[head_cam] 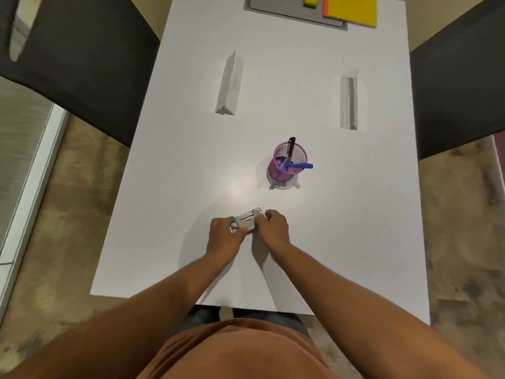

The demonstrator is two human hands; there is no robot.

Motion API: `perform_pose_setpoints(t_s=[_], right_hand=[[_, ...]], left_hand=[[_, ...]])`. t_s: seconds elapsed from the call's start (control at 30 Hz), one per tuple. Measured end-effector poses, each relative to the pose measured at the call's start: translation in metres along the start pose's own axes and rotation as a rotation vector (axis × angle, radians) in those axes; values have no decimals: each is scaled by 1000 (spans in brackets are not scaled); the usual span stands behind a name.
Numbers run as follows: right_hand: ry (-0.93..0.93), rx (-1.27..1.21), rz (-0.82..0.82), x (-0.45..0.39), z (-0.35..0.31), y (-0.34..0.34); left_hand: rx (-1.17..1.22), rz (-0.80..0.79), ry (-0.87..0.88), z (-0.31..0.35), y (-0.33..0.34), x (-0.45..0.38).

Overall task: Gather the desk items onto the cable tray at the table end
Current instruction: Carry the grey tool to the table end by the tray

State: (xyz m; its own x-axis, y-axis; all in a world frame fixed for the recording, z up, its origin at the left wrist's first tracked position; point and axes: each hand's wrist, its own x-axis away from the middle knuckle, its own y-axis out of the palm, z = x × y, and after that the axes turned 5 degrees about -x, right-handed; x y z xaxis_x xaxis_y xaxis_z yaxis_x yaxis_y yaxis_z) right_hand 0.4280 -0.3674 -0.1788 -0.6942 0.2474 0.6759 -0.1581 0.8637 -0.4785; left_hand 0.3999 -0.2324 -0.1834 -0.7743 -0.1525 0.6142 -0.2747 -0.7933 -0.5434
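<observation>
Already gripping a metal stapler (247,222) at either end, left hand (224,233) and right hand (273,227) face the tray (276,10) far up the desk (191,160).

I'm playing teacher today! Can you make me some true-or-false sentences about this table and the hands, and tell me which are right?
1. Both hands hold the small silver metal hole punch. True: the left hand and right hand grip it from either side.
2. The purple mesh pen cup lies tipped over. False: it stands upright on the white table.
3. A blue marker and a black pen stick out of the cup. True.
4. The yellow notebook lies beside the hands. False: it is at the far end, partly on the grey flat tray.
5. Two white folded card name tents stand beyond the cup. True.
</observation>
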Motion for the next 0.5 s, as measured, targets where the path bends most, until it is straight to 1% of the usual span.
perform_pose_setpoints(t_s=[0.13,0.4,0.5], right_hand=[[68,-56,21,-1,-6,6],[98,-94,13,-13,-15,5],[87,-147,-2,-10,-19,5]], left_hand=[[40,5,-14,0,0,1],[61,10,-19,-6,-4,-4],[77,-21,-23,-8,-9,-6]])
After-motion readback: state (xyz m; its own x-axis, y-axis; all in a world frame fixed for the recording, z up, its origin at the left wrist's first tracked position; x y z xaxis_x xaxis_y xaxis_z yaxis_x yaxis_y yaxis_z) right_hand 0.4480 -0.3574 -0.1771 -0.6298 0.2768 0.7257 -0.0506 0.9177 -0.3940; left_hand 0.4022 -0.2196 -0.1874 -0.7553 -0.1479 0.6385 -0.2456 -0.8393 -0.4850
